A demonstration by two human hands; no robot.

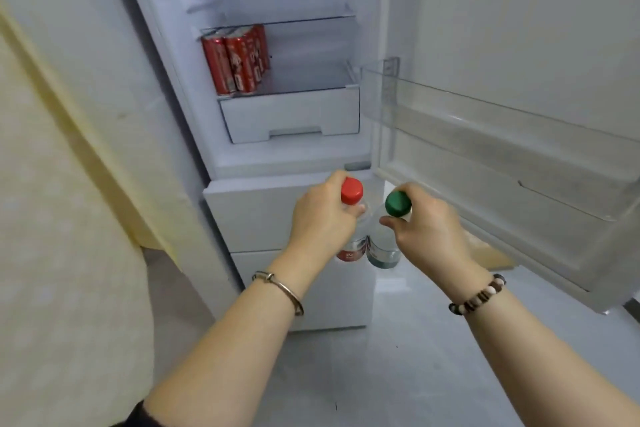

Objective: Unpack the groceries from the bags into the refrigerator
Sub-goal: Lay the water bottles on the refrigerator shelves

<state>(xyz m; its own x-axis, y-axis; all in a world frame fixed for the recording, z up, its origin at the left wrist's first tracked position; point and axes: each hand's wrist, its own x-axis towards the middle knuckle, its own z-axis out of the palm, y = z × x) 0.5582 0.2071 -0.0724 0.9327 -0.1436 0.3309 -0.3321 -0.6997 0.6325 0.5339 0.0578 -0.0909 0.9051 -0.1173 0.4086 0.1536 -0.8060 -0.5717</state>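
Note:
My left hand [320, 215] grips the neck of a clear bottle with a red cap [352, 191]. My right hand [427, 225] grips the neck of a clear bottle with a green cap [398, 203]. Both bottles hang upright, side by side, in front of the open refrigerator [277, 156], below its fresh-food compartment. Several red cans [237, 62] stand at the left of a glass shelf inside. Most of each bottle's body is hidden behind my hands.
The refrigerator door [519, 45] stands open to the right, with a clear door bin [485, 121] on it. A white drawer [291, 118] sits under the can shelf. Closed white lower drawers [249, 215] lie behind the bottles. A pale yellow wall [69, 149] is at the left.

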